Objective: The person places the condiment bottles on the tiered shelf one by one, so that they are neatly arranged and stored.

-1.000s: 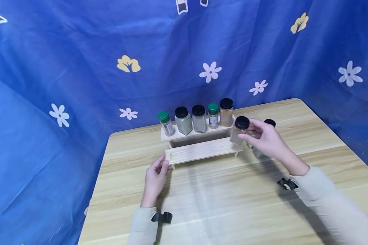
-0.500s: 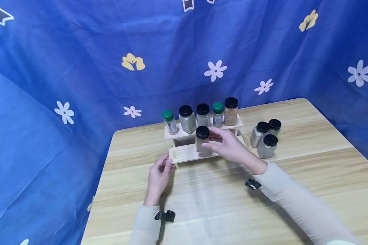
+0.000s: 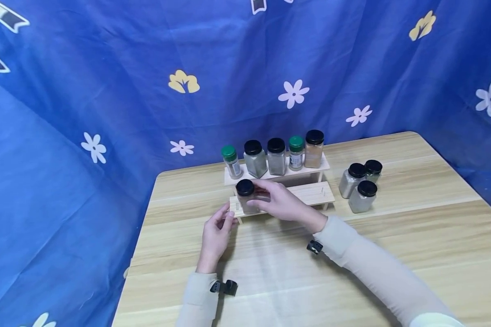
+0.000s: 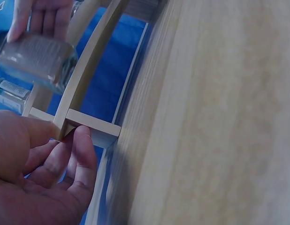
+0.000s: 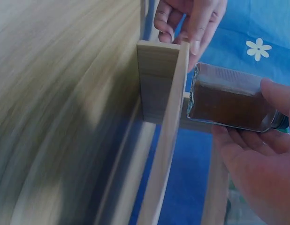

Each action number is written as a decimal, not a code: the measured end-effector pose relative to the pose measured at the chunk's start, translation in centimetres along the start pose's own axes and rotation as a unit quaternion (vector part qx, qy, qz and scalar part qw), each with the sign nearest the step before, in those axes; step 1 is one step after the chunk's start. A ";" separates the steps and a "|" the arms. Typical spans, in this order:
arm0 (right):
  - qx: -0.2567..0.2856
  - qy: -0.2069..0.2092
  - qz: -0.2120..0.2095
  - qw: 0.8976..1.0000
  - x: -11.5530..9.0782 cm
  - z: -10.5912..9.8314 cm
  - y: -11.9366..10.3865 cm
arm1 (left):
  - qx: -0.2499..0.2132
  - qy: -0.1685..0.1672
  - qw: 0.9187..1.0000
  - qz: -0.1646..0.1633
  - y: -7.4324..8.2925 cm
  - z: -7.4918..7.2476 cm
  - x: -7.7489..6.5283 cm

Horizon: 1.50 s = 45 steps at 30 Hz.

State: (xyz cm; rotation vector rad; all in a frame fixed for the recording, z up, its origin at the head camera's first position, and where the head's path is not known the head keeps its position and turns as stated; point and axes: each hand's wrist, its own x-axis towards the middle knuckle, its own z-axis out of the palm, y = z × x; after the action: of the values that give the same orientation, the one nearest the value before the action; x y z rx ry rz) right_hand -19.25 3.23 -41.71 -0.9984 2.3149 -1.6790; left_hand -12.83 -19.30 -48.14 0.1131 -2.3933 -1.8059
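In my right hand point(image 3: 280, 202) I hold a square glass spice jar point(image 5: 232, 101) with brown powder and a black lid, thumb on one side and fingers on the other. The jar is upright at the left end of the lower step of a two-tier wooden spice rack point(image 3: 311, 193), its base right at the board. My left hand point(image 3: 216, 236) pinches the left end of that lower step; in the left wrist view the thumb lies on the board point(image 4: 88, 70) and the fingers curl beneath, beside the leg.
On the upper tier stand several spice jars, among them a green-capped jar point(image 3: 231, 163) and a black-lidded jar point(image 3: 313, 150). To the rack's right, three black-lidded jars point(image 3: 362, 197) cluster on the wooden table point(image 3: 413, 236). A blue floral curtain point(image 3: 229, 68) hangs behind.
My right hand has carried the brown-powder jar leftward, from the rack's right end to the left end of the lower step. My left hand keeps its pinch on the rack.
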 end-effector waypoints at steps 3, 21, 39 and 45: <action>0.012 -0.005 -0.001 1.000 0.4 0.5 0.3 | 0.000 -0.004 1.000 0.000 -0.1 0.1 0.1; 0.053 0.034 0.030 0.998 -0.4 -0.4 0.7 | 0.010 -0.005 1.000 -0.011 -0.1 -0.1 0.0; -0.078 0.199 0.070 0.974 -9.4 -10.7 1.2 | 0.019 -0.001 1.000 -0.014 -0.4 0.2 0.3; -0.114 0.294 0.065 0.947 -13.4 -13.4 1.6 | 0.018 -0.006 1.000 -0.017 -0.4 0.1 0.5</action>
State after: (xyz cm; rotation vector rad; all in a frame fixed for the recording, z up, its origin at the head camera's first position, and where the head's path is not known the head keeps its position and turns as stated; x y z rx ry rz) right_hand -15.52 21.89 -41.75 -0.3735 2.9163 -1.8786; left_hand -13.35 -19.39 -48.54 0.1495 -2.4466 -1.7845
